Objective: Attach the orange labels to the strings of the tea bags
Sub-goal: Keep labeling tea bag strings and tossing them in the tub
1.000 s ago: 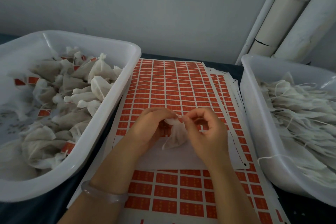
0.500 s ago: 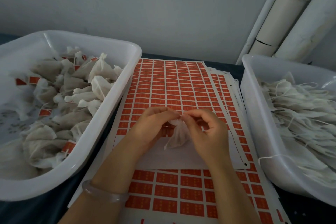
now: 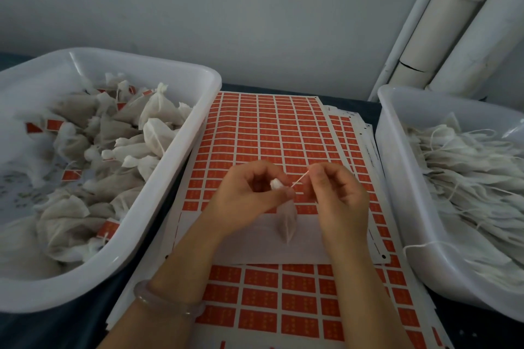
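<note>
tea bag (image 3: 287, 221) hanging over the label sheets (image 3: 269, 133) at centre, neck pinched by left hand (image 3: 249, 195), its string (image 3: 300, 180) pulled taut by right hand (image 3: 337, 193) fingertips, hands slightly apart, left bin (image 3: 181, 178) of labelled bags, right bin (image 3: 397, 193) of unlabelled bags

A small white mesh tea bag (image 3: 287, 221) hangs, its thin white string (image 3: 300, 179) taut, over sheets of orange rectangular labels (image 3: 269, 127).

Table (image 3: 71, 329) (dark surface) carries stacked orange label sheets (image 3: 269, 133) between left tub (image 3: 181, 79) and right tub (image 3: 402, 164).
</note>
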